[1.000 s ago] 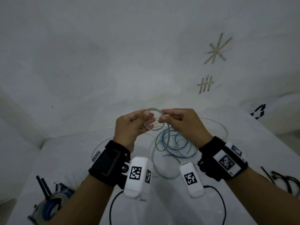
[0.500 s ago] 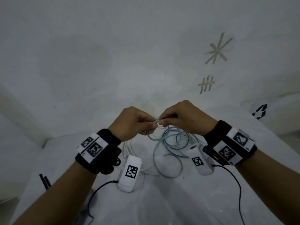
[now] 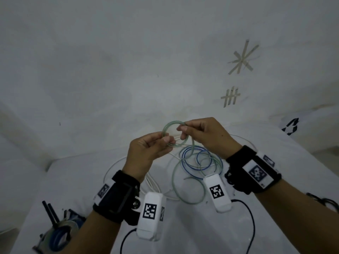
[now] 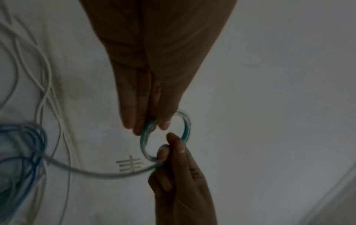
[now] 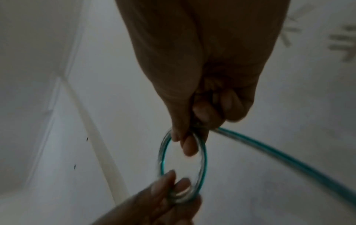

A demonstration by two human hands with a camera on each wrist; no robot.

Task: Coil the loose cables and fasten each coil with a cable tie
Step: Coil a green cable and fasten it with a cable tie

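Left hand has rolled palm-up since half a second back and both hands have eased apart, so the green coil now shows as an open ring, held up just above the blue cable. My left hand pinches the ring's near-left side. My right hand pinches its far-right side, where the green tail runs off down to the bench.

Step, I'd say: winding. A few turns are on and plenty of slack is left. The next turn needs my left pinch kept tight while the right lays on another loop.

Snag risk: the slack lies crossed through the blue cable, with white cable just left of it. No tie in either hand. Well left of the blue cable sits a bundle with blue loops; can't tell if it's tied.
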